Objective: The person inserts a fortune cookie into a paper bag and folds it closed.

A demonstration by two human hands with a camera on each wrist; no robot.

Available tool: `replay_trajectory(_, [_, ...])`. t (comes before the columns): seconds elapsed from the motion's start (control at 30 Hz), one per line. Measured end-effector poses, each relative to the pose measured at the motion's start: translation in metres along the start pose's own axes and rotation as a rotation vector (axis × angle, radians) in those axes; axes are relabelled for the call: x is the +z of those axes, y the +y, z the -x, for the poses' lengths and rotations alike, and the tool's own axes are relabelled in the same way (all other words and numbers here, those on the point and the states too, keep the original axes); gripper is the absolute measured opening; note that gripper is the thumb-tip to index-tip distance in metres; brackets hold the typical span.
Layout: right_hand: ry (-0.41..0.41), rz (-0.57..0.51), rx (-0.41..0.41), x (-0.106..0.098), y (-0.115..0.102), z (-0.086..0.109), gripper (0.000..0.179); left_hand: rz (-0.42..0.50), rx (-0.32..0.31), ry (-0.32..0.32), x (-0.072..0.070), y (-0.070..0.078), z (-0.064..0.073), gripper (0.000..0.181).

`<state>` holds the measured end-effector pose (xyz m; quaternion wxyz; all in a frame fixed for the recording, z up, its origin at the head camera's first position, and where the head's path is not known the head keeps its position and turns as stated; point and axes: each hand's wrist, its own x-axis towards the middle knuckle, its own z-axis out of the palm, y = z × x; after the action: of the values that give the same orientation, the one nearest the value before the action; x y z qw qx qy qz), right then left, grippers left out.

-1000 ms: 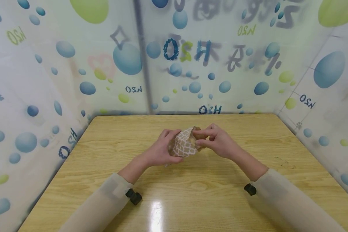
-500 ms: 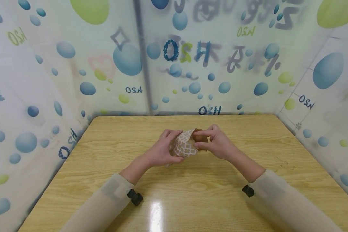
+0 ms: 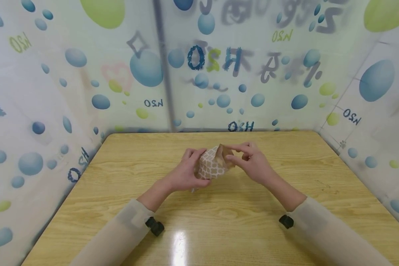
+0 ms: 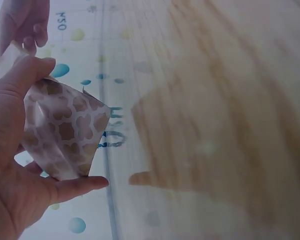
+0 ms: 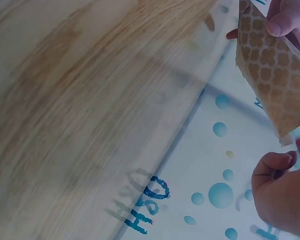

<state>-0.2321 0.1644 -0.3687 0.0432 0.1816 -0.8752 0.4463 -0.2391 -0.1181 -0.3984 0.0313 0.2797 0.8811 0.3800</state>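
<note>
A brown paper bag (image 3: 211,167) with a white lattice pattern is held up over the table, its mouth partly spread toward the right. My left hand (image 3: 187,171) grips its closed side between thumb and fingers. In the left wrist view the bag (image 4: 65,127) tapers to a corner beyond the left hand (image 4: 12,165). My right hand (image 3: 254,162) is at the mouth, index finger and thumb extended and apart at the brown inner wall. Seen from the right wrist, the right hand (image 5: 280,192) has its fingertips close under the bag's end (image 5: 282,95).
A light wooden table (image 3: 199,218) lies beneath both hands. Printed curtain-like walls (image 3: 186,85) with blue and green spots enclose its back and sides. Dark wrist cameras sit at both sleeve cuffs.
The right hand's fingers have drawn back slightly from inside the bag's mouth to its edge, and the inner wall now stands more raised. The left hand keeps its hold almost unmoved.
</note>
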Motion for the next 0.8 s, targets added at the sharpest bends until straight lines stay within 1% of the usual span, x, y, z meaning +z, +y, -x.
replay_trajectory(0.07, [0.007, -0.072, 0.040, -0.002, 0.001, 0.000, 0.059, 0.012, -0.024, 0.019, 0.000, 0.000, -0.001, 0.113])
replay_trajectory(0.1, [-0.004, -0.114, 0.067, -0.003, 0.001, 0.000, 0.067, 0.016, -0.037, 0.028, 0.000, 0.000, -0.001, 0.114])
replay_trajectory(0.17, [-0.063, -0.195, 0.122, -0.002, 0.003, 0.000, 0.080, 0.018, -0.059, 0.052, 0.001, 0.000, -0.002, 0.116])
replay_trajectory(0.23, [-0.138, -0.268, 0.172, 0.000, 0.002, 0.000, 0.089, 0.024, -0.080, 0.078, 0.005, 0.001, -0.004, 0.117])
replay_trajectory(0.3, [-0.199, -0.312, 0.187, 0.004, 0.001, 0.001, 0.095, 0.014, -0.099, 0.109, 0.009, 0.004, -0.005, 0.115])
replay_trajectory(0.37, [-0.225, -0.337, 0.186, 0.007, -0.002, 0.001, 0.097, -0.001, -0.112, 0.141, 0.014, 0.008, -0.008, 0.114])
replay_trajectory(0.47, [-0.219, -0.340, 0.167, 0.011, -0.004, 0.001, 0.097, 0.002, -0.125, 0.170, 0.019, 0.014, -0.010, 0.112])
replay_trajectory(0.6, [-0.178, -0.295, 0.129, 0.010, -0.007, -0.001, 0.089, 0.083, -0.114, 0.156, 0.022, 0.016, -0.011, 0.110])
replay_trajectory(0.7, [-0.146, -0.275, 0.094, 0.005, -0.007, -0.002, 0.078, 0.177, -0.088, 0.132, 0.021, 0.014, -0.010, 0.094])
replay_trajectory(0.8, [-0.136, -0.274, 0.068, -0.001, -0.005, -0.002, 0.065, 0.239, -0.029, 0.127, 0.017, 0.011, -0.010, 0.075])
